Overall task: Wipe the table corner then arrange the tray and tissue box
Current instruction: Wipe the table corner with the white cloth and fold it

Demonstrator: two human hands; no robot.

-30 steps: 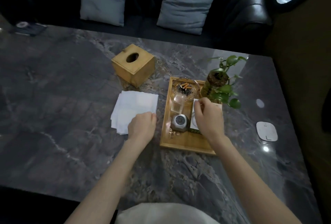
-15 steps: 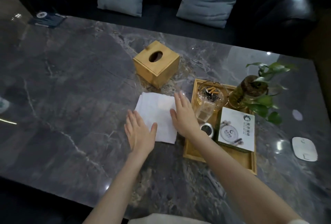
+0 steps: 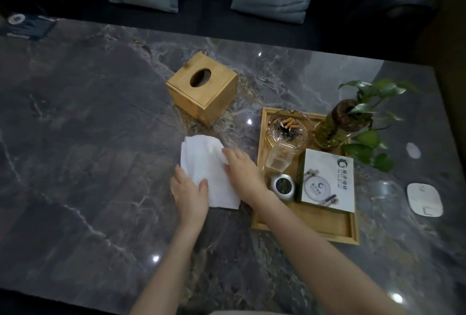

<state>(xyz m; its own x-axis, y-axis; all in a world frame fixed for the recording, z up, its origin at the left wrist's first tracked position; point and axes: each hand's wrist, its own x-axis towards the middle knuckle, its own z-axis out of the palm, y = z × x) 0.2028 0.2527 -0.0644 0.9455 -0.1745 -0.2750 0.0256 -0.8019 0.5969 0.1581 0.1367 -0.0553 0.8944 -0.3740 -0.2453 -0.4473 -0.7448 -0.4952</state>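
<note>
The tissue [image 3: 211,176] lies flat on the table [image 3: 83,163], between the tissue box [image 3: 201,87] and the near edge, just left of the tray [image 3: 305,224]. Its far corner is pinched by the right hand [image 3: 239,168]; its near edge is pressed flat by the open left hand [image 3: 189,193]. If the right forearm is swung outward, the glass [image 3: 280,161] and ashtray [image 3: 288,128] on the tray may be struck and ash spilled. The thin tissue may be torn if dragged while pinned.

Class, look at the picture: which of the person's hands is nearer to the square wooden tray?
The right hand. It rests on the white tissue's right side, just beside the square wooden tray's left rim. The left hand presses the tissue's near-left part, farther away.
</note>
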